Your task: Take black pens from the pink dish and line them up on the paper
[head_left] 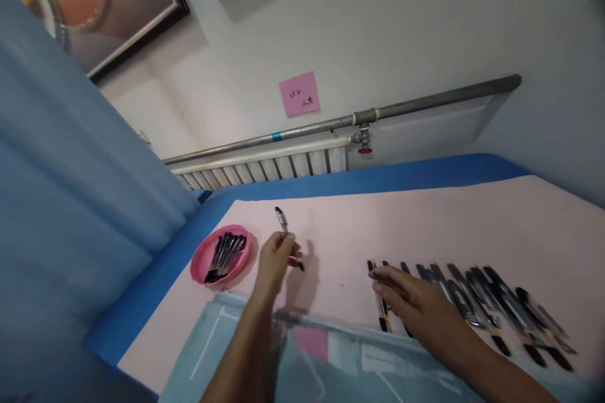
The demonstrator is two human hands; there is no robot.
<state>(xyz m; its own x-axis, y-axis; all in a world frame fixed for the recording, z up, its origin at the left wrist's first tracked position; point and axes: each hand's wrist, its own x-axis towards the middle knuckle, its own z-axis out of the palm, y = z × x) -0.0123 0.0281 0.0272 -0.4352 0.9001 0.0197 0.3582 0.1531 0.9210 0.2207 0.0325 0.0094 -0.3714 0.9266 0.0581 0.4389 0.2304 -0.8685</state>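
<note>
A gel pen with a clear barrel and black ends (282, 219) is gripped in my left hand (275, 258), raised over the pink sheet and tilted. To the left of that hand, a round pink dish (197, 264) holds several similar pens (227, 256) in a bunch. My right hand (418, 305) hovers at the left end of a spread of pens (501, 296), its fingers loosely curved and apart. Just by its fingertips lies a pen (379, 302); the hand covers parts of others.
A pink sheet (401, 220) covers the blue table (378, 179). Light blue cloth or plastic (350, 352) with white marks runs along the near edge. A blue curtain (70, 170) hangs at left. Behind stand a radiator (265, 167), a pipe (425, 102) and a wall note (299, 94).
</note>
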